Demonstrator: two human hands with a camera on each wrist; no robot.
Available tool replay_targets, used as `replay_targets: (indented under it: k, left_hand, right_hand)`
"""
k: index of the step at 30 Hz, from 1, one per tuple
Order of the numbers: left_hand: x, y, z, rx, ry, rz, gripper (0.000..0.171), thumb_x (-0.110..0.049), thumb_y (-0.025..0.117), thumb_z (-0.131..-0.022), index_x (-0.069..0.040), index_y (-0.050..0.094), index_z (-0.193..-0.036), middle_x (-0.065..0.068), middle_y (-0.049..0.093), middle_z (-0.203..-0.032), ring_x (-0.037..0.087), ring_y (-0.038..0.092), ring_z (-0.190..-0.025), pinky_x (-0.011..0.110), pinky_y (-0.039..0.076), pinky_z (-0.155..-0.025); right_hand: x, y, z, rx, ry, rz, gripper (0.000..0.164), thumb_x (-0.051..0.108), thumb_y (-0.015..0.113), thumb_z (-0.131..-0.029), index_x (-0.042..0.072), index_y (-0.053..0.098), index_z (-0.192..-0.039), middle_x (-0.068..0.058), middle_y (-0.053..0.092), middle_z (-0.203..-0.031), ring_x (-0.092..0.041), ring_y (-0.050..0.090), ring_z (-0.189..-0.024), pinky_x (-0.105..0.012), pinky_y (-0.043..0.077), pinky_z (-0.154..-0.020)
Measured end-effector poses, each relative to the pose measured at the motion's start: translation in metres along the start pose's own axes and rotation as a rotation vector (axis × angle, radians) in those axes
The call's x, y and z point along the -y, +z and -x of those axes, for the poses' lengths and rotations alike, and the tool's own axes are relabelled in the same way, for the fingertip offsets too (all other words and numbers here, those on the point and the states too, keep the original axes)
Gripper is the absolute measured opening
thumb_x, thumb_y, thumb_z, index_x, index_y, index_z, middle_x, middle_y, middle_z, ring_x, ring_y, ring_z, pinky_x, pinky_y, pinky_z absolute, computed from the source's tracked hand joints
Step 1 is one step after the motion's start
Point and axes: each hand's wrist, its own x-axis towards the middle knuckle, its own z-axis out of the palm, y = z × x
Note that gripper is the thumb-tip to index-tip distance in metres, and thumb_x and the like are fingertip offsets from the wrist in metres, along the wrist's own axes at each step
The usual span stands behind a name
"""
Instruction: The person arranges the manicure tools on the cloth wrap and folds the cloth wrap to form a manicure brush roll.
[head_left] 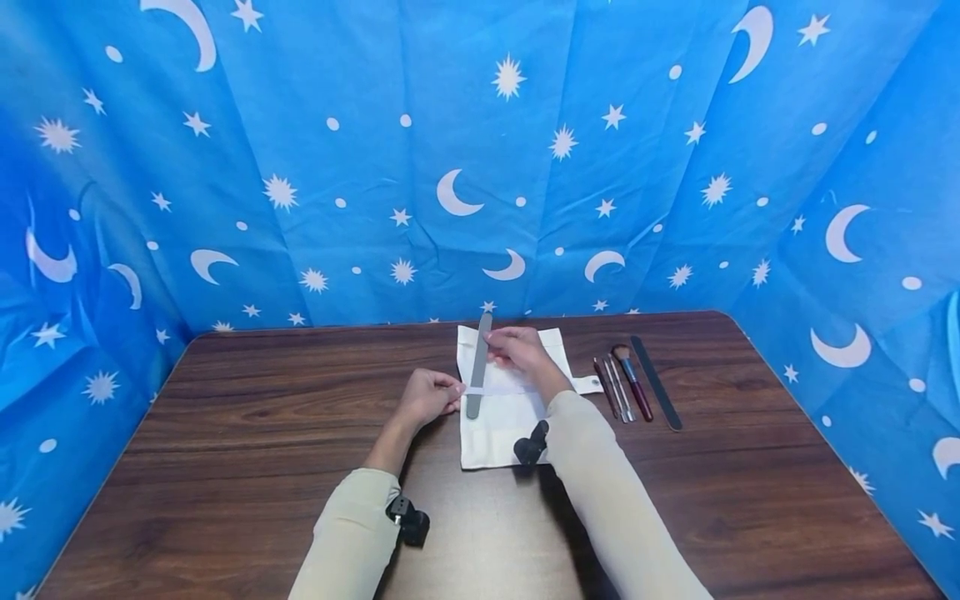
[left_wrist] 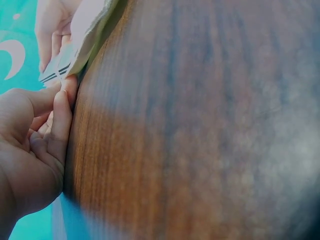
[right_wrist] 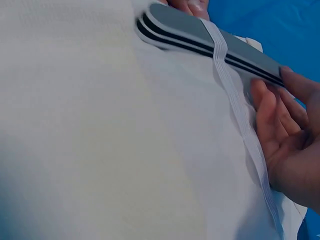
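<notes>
A grey nail file with dark lines along its side lies lengthwise over a spread white cloth roll. It passes under the white elastic band sewn across the cloth. My right hand pinches the file's far part between thumb and fingers, as the right wrist view also shows. At the cloth's left edge, where the band ends, my left hand pinches that edge between thumb and finger, close beside the file. The left wrist view shows these fingertips right at the cloth's rim.
Right of the cloth lie a dark-handled slim tool, metal manicure tools, a makeup brush and a dark nail file. A snap tab sticks out toward them. Blue patterned fabric hangs behind the wooden table.
</notes>
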Motion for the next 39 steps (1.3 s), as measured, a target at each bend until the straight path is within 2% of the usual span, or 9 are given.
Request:
replay_targets:
  k: [6,10,19,25,29,39]
  left_hand:
    - [0.0,0.001,-0.001,-0.011,-0.008,-0.003,0.015,-0.001,0.066,-0.095,0.01,0.075,-0.1,0.002,0.069,-0.067,0.005,0.061,-0.058,0.016,0.051,-0.056]
    - [0.0,0.002,-0.001,-0.019,-0.022,-0.013,0.014,-0.001,0.065,-0.095,0.009,0.075,-0.099,0.001,0.068,-0.067,0.005,0.061,-0.058,0.016,0.051,-0.056]
    - [0.0,0.002,-0.003,-0.029,-0.017,-0.019,0.014,-0.002,0.066,-0.095,0.009,0.075,-0.098,0.0,0.068,-0.065,0.004,0.061,-0.057,0.015,0.05,-0.055]
    - [0.0,0.001,-0.002,-0.044,-0.016,-0.028,0.014,-0.001,0.065,-0.095,0.008,0.075,-0.098,-0.001,0.067,-0.065,0.004,0.06,-0.058,0.016,0.05,-0.055]
    - [-0.001,0.002,-0.001,-0.042,-0.022,-0.026,0.014,-0.002,0.065,-0.095,0.008,0.075,-0.099,-0.001,0.066,-0.065,0.004,0.06,-0.058,0.016,0.051,-0.056]
    - [-0.001,0.004,-0.001,-0.053,-0.038,-0.014,0.014,-0.002,0.067,-0.095,0.008,0.075,-0.099,0.0,0.068,-0.067,0.005,0.061,-0.058,0.016,0.052,-0.056]
  right_hand:
    - [0.001,-0.01,0.001,0.186,0.028,0.074,0.036,0.011,0.063,-0.1,-0.011,0.061,-0.128,0.006,0.071,-0.072,-0.005,0.069,-0.067,-0.015,0.055,-0.064]
    - [0.001,-0.014,0.0,0.263,0.046,0.121,0.035,0.011,0.062,-0.1,-0.01,0.062,-0.127,0.004,0.071,-0.075,-0.006,0.07,-0.07,-0.016,0.056,-0.067]
    - [0.003,-0.016,0.0,0.335,0.067,0.181,0.025,0.011,0.063,-0.1,-0.005,0.066,-0.118,0.003,0.071,-0.075,-0.005,0.069,-0.069,-0.016,0.056,-0.065]
    - [0.004,-0.011,-0.002,0.435,0.038,0.304,0.026,0.01,0.063,-0.099,-0.009,0.067,-0.116,0.005,0.071,-0.071,-0.003,0.066,-0.063,-0.014,0.052,-0.061]
    - [0.005,-0.01,0.0,0.454,0.039,0.365,0.026,0.011,0.065,-0.098,-0.008,0.069,-0.116,0.005,0.071,-0.071,-0.004,0.066,-0.063,-0.014,0.05,-0.059]
    - [0.006,-0.014,-0.002,0.489,0.076,0.365,0.011,0.011,0.065,-0.098,0.003,0.073,-0.097,0.004,0.072,-0.072,-0.006,0.068,-0.065,-0.016,0.053,-0.063]
